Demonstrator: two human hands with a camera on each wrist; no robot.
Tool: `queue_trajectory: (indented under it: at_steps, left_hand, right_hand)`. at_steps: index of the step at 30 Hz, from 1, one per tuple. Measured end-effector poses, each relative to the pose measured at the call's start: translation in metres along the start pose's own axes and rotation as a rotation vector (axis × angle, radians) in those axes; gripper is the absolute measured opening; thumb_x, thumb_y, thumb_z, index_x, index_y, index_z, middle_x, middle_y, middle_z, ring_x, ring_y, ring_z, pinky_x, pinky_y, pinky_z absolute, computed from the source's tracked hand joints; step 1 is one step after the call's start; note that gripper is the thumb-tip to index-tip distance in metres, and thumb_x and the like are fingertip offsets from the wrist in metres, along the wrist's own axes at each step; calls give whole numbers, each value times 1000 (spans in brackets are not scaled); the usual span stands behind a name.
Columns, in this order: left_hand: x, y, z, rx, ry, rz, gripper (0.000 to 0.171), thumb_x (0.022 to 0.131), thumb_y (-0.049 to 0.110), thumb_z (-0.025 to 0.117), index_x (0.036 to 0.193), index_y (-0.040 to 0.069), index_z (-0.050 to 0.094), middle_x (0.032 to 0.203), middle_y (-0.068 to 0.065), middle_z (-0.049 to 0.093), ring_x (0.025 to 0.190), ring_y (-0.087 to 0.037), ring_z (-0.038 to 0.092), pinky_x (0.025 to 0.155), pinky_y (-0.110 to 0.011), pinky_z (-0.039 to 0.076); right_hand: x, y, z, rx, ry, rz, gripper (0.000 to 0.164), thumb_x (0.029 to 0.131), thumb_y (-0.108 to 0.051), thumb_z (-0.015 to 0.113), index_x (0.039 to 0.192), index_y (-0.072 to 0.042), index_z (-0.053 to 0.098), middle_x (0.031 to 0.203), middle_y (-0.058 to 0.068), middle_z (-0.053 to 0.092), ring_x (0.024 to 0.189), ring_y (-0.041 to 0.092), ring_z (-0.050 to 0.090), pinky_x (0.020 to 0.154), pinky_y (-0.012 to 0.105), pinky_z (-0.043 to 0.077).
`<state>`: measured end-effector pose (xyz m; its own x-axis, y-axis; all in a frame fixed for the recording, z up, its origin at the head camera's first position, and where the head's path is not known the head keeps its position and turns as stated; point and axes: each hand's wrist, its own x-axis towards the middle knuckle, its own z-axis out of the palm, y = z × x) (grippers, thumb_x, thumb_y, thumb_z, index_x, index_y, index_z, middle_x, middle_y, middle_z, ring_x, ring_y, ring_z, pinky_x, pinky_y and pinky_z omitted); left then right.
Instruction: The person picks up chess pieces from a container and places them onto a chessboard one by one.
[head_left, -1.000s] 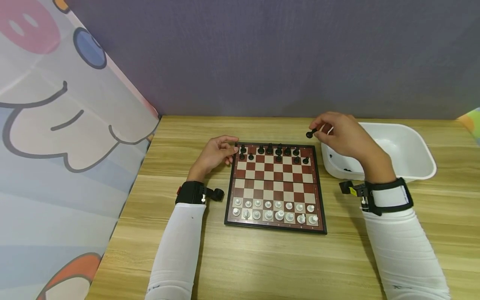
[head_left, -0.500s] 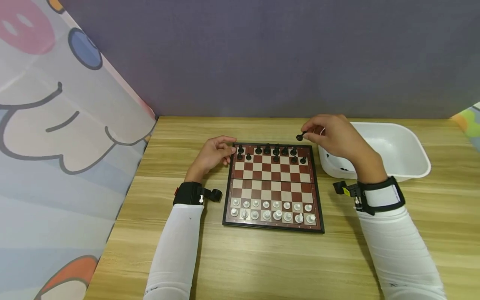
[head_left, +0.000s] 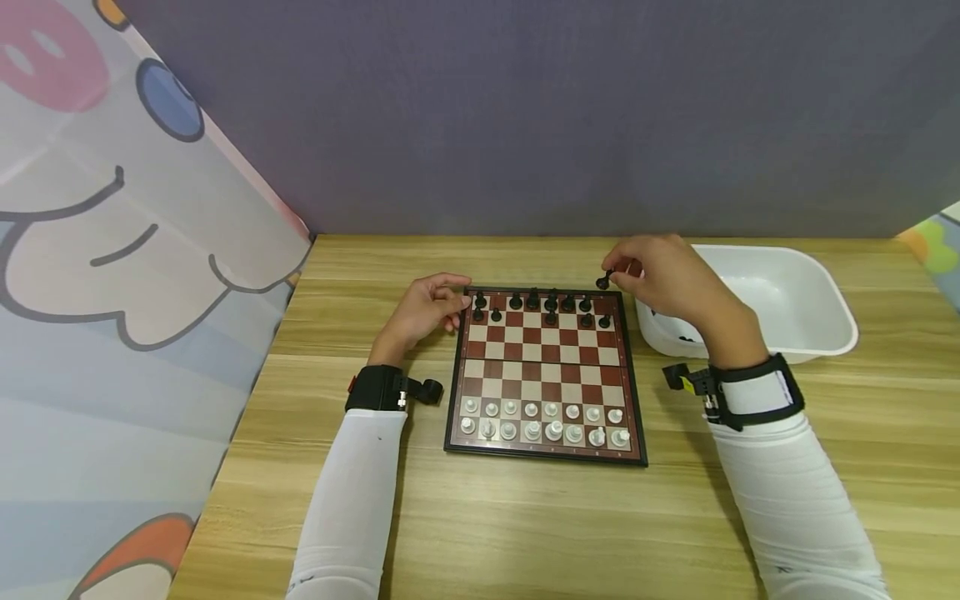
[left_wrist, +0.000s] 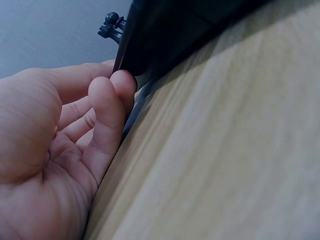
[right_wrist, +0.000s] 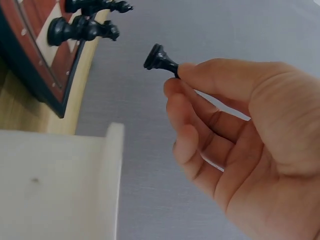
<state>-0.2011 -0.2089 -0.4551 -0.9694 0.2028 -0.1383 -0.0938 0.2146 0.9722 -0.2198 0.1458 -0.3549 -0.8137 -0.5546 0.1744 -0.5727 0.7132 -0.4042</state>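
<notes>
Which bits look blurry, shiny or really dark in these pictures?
Head view: a pale shine on the table, a soft shadow beside the right sleeve; left wrist view: bluish, with the table blurry and the chess board almost black; right wrist view: the white tub soft, the black chess piece sharper, with tiny glints.

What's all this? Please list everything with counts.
Table: one, wood-toned, beneath.
Backdrop: one, grey, behind.
Chessboard: one, brown-and-cream, on table.
White pieces: sixteen, white, chessboard's two nearest rows.
Black pieces: eleven, black, chessboard's two farthest rows.
Held piece: one, black, near chessboard's far right corner.
Tub: one, white, right of chessboard.
Small items: count unclear, black, inside tub.
Printed panels: two, multicoloured, left and right edges.
Wrist cameras: two, black, wrists.
Sleeves: two, white, forearms.
Left hand: one, bare, at chessboard's left edge.
Right hand: one, bare, pinching held piece.
</notes>
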Motion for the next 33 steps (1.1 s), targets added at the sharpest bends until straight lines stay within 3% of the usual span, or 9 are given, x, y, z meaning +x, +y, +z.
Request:
queue_trajectory:
  at_steps: [12,21,33]
  left_hand:
    - [1,-1,0,5,1,-13,39,83,23,66,121,16,57,89,-18,58,65,-25,55,61,-39,50]
    - [1,-1,0,7,4,-6,39,83,25,66,120,18,57,89,-18,58,65,-26,55,60,-40,50]
    - [1,0,0,-16,3,-9,39,82,23,67,119,16,57,87,-19,56,64,-24,55,60,-39,50]
  right_hand:
    - [3,12,11,-65,-125,43,8,84,-16,63,91,-17,66,87,-5,61,75,16,53,66,35,42]
    - [4,10,17,-89,-209,63,6,82,-18,65,88,-20,66,90,-5,61,70,16,51,60,34,41]
    - [4,9,21,-95,-244,100,6,83,-20,65,88,-22,65,85,-5,59,69,16,50,57,35,40]
